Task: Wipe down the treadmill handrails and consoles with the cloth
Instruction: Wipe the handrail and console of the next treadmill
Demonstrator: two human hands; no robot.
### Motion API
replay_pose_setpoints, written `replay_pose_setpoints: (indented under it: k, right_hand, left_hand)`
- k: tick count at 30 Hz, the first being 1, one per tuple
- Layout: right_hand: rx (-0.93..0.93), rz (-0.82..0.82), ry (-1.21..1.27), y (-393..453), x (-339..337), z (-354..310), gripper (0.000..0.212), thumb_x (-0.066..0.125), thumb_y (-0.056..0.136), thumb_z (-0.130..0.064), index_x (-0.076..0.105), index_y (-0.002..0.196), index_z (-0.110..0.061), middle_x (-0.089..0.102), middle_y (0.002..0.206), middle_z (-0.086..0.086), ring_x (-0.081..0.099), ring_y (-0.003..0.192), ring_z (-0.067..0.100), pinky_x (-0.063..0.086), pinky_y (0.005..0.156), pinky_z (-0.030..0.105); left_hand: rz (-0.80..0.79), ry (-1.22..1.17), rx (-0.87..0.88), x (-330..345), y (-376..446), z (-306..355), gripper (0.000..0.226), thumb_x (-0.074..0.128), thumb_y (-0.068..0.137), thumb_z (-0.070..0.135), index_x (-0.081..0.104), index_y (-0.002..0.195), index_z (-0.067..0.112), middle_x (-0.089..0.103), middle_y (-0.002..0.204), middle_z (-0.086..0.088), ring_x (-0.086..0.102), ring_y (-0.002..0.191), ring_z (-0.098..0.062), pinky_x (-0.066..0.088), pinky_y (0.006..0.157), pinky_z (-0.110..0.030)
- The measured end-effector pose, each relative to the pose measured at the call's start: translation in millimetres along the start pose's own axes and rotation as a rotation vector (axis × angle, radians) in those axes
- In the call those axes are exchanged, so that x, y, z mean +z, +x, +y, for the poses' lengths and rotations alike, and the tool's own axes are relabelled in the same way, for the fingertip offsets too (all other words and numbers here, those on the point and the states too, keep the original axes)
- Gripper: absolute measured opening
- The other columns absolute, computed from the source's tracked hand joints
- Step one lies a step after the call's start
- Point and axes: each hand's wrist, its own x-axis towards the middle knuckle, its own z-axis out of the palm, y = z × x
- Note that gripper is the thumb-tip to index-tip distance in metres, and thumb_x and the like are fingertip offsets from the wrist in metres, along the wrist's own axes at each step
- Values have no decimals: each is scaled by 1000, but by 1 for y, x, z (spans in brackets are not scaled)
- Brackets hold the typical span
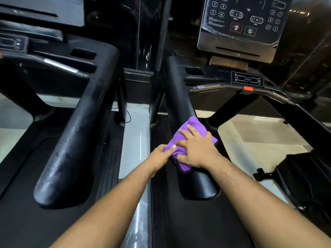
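Observation:
A purple cloth lies draped over the left black handrail of the right-hand treadmill, about two thirds of the way toward me. My right hand presses flat on top of the cloth with fingers spread. My left hand pinches the cloth's near left edge between thumb and fingers. That treadmill's console with its button panel stands at the top right. The neighbouring treadmill's thick black handrail runs down the left of the view, its surface streaked.
A small control panel and an orange-red stop button sit on the right treadmill's crossbar. A second console is at top left. A pale floor strip separates the two machines. Dark equipment stands at the right.

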Motion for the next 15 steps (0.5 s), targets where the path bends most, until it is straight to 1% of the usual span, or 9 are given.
replay_pose_setpoints:
  k: [2,5,7,10,11,13,15]
  right_hand:
    - [15,7,-18,-20,4,-8,60,46,91,-68,50,146,-44,15,171,-8,0,158,19,26,110,63]
    - [22,21,-61,-46,8,-21,60,45,91,-69,49,146,-44,16,171,-7,1,159,20,23,112,66]
    - [16,32,-92,-63,11,-31,61,42,92,-71,50,145,-44,18,170,-7,3,158,20,19,114,69]
    - [4,25,-87,-91,15,-51,67,36,90,-82,52,144,-44,25,168,-7,8,158,19,11,116,71]
    - [5,23,-52,-103,16,-60,71,35,88,-85,52,144,-45,29,166,-8,11,157,18,8,117,70]
    - [29,60,114,-121,16,-77,73,36,87,-86,51,145,-43,35,162,-10,19,154,15,3,118,69]
    - [69,166,304,-133,17,-93,65,42,93,-76,48,148,-41,37,160,-9,25,151,14,6,119,67]
  left_hand:
    - [-20,-27,6,3,-15,-7,22,62,100,44,64,98,22,68,86,6,58,73,-4,45,65,-18]
    - [-14,1,-5,7,-35,-21,22,67,97,41,60,97,20,65,84,2,56,69,-11,48,65,-26]
    - [19,66,-4,5,-49,-29,28,73,91,42,59,97,19,61,79,3,51,65,-12,45,64,-31]
    - [26,245,38,-6,-79,-35,32,74,82,47,59,94,20,62,77,3,52,66,-14,45,64,-34]
    - [32,301,59,-13,-93,-37,31,73,81,47,59,92,22,62,77,3,53,67,-15,47,65,-35]
    - [51,340,116,-26,-122,-38,23,70,84,44,60,91,25,64,79,5,56,71,-15,50,70,-36]
    - [71,325,182,-39,-148,-33,15,69,88,40,61,92,29,66,81,8,57,74,-12,50,72,-34]
